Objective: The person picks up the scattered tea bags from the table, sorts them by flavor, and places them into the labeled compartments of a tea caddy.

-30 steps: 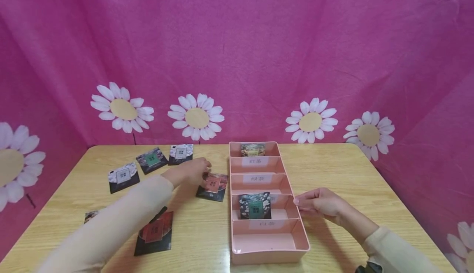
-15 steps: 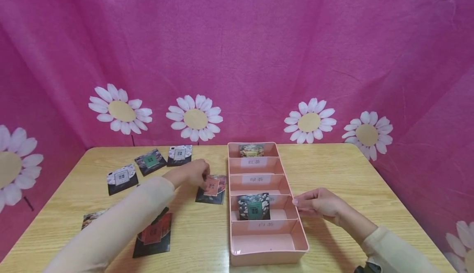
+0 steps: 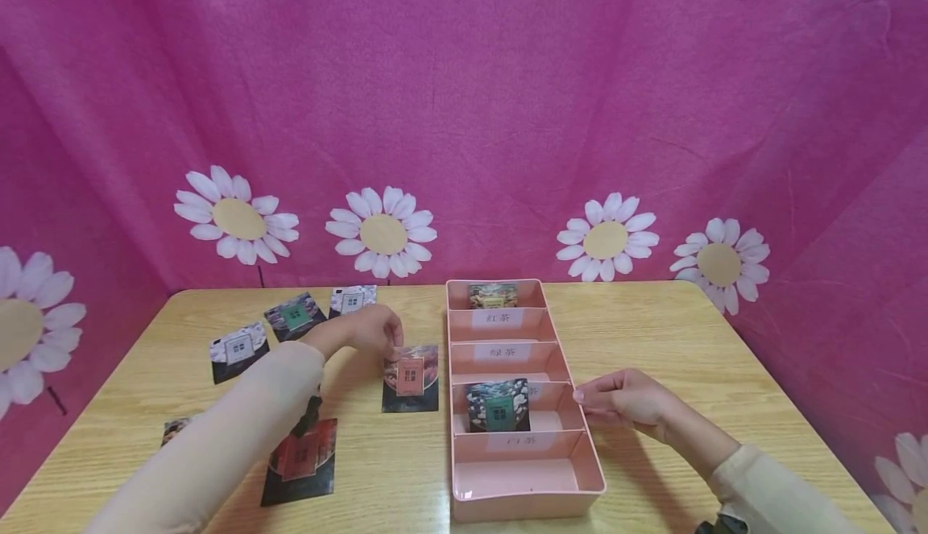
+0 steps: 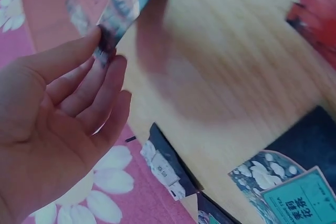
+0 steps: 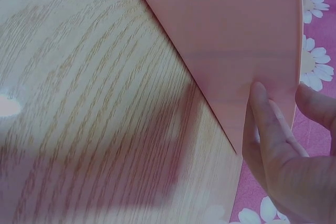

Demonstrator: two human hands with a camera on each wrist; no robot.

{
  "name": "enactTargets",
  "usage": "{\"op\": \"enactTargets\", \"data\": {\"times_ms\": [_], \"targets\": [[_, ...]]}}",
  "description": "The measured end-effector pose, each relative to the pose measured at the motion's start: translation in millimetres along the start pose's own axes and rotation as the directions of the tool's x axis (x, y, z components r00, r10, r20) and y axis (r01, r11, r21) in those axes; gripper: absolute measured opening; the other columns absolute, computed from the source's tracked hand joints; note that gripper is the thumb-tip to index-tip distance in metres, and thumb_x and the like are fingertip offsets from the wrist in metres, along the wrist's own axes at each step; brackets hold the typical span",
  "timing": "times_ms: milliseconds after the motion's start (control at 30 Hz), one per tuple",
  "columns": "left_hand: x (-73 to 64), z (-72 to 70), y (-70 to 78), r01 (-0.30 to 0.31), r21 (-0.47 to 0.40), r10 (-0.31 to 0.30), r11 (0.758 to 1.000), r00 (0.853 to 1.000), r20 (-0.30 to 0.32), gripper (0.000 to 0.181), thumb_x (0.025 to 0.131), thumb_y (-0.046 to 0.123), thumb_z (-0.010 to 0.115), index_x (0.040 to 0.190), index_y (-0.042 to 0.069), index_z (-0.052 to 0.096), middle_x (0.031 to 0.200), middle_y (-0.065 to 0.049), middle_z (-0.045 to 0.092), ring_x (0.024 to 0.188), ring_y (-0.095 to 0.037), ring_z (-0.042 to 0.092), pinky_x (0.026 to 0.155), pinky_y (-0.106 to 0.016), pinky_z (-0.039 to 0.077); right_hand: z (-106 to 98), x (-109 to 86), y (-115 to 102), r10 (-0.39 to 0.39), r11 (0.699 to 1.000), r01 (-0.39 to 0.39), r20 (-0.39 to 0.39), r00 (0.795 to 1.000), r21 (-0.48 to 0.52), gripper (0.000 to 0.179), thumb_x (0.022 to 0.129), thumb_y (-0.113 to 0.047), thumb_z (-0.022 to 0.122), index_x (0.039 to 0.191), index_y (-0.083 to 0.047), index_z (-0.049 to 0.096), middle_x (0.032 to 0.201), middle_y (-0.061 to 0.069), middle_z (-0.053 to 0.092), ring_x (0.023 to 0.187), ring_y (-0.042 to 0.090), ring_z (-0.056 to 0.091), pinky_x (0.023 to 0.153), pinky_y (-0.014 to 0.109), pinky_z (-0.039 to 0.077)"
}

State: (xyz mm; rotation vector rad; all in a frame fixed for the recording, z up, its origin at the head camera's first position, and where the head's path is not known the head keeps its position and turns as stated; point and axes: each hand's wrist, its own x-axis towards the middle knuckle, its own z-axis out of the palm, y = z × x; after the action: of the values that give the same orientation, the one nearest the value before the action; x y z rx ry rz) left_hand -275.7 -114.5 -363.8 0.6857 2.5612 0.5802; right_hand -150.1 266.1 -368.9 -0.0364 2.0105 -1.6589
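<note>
My left hand [image 3: 370,329] pinches the top edge of a dark tea sachet [image 3: 410,379] with a red label, between thumb and fingertips. In the left wrist view the sachet [image 4: 118,3] hangs tilted over the wooden table. To its right stands a pink divided box [image 3: 525,506] with white paper labels on its dividers. My right hand [image 3: 627,401] holds the box's right wall, thumb at the rim and fingers against the outside. One green-labelled sachet [image 3: 499,407] leans in a near compartment, and a yellow-labelled sachet [image 3: 493,296] is in the farthest one.
Several sachets lie on the left of the table: white-labelled ones [image 3: 239,349], a green-labelled one [image 3: 296,314] and a red one [image 3: 300,465]. My left sleeve [image 3: 217,437] partly covers others. A pink flowered curtain [image 3: 464,115] hangs behind the table.
The red-labelled sachet has been lifted by its top edge and now faces me more upright. My left hand has shifted slightly left; the right hand and box stay in place.
</note>
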Motion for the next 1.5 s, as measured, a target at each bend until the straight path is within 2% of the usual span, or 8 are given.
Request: {"op": "enactTargets", "data": {"times_ms": [200, 267, 433, 567, 967, 1500], "targets": [[-6.2, -9.9, -0.7, 0.015, -0.109, -0.014, 0.994, 1.000, 0.010, 0.007, 0.080, 0.000, 0.066, 0.086, 0.002, 0.070, 0.081, -0.007, 0.071, 0.072, -0.009, 0.057, 0.067, -0.020, 0.046, 0, 0.1, 1, 0.008, 1.000, -0.008, 0.000, 1.000, -0.002, 0.045, 0.089, -0.014, 0.066, 0.114, 0.022, 0.056, 0.089, -0.005, 0.071, 0.086, 0.005, 0.067, 0.085, 0.029, 0.057], [-9.0, -13.4, -0.2, 0.034, -0.152, -0.034, 0.988, 0.999, 0.003, 0.008, 0.080, -0.001, 0.066, 0.087, 0.002, 0.070, 0.083, -0.007, 0.071, 0.075, -0.010, 0.058, 0.070, -0.022, 0.046, 0, 0.3, 2, 0.011, 1.000, -0.011, 0.000, 1.000, -0.004, 0.046, 0.089, -0.015, 0.066, 0.115, 0.022, 0.056, 0.089, -0.005, 0.071, 0.087, 0.005, 0.067, 0.085, 0.029, 0.057], [-15.7, -21.7, 0.0, 0.018, -0.197, -0.026, 0.980, 0.999, -0.036, 0.008, 0.082, 0.001, 0.067, 0.089, 0.003, 0.070, 0.086, -0.008, 0.072, 0.079, -0.012, 0.061, 0.077, -0.028, 0.049, 0, 0.7, 1, 0.012, 1.000, -0.012, -0.002, 1.000, -0.009, 0.046, 0.090, -0.014, 0.066, 0.115, 0.023, 0.055, 0.089, -0.004, 0.071, 0.087, 0.005, 0.067, 0.084, 0.028, 0.057], [-18.9, -25.8, -0.8, -0.004, -0.191, -0.007, 0.982, 0.998, -0.056, 0.008, 0.083, 0.002, 0.067, 0.090, 0.002, 0.070, 0.088, -0.009, 0.072, 0.081, -0.012, 0.062, 0.075, -0.027, 0.050, 0, 0.3, 1, 0.013, 1.000, -0.013, -0.008, 1.000, -0.016, 0.045, 0.089, -0.013, 0.066, 0.115, 0.023, 0.055, 0.088, -0.005, 0.070, 0.086, 0.005, 0.067, 0.084, 0.028, 0.057], [-23.7, -37.1, 0.0, -0.011, -0.161, -0.001, 0.987, 0.997, -0.075, 0.010, 0.084, 0.000, 0.066, 0.092, 0.000, 0.072, 0.086, -0.010, 0.073, 0.080, -0.011, 0.062, 0.073, -0.026, 0.050, 0, -0.2, 0, 0.015, 0.999, -0.015, -0.004, 1.000, -0.029, 0.048, 0.088, -0.014, 0.067, 0.115, 0.023, 0.054, 0.089, -0.004, 0.071, 0.087, 0.006, 0.068, 0.085, 0.029, 0.057], [-30.8, -61.4, 21.7, -0.009, -0.136, 0.003, 0.991, 0.999, -0.042, 0.009, 0.085, -0.002, 0.065, 0.093, -0.002, 0.069, 0.092, -0.013, 0.073, 0.080, -0.013, 0.064, 0.079, -0.031, 0.055, 0, 0.0, -2, 0.020, 0.999, -0.021, -0.008, 1.000, -0.028, 0.047, 0.088, -0.016, 0.068, 0.114, 0.022, 0.056, 0.089, -0.003, 0.072, 0.087, 0.007, 0.069, 0.086, 0.029, 0.057]]}}
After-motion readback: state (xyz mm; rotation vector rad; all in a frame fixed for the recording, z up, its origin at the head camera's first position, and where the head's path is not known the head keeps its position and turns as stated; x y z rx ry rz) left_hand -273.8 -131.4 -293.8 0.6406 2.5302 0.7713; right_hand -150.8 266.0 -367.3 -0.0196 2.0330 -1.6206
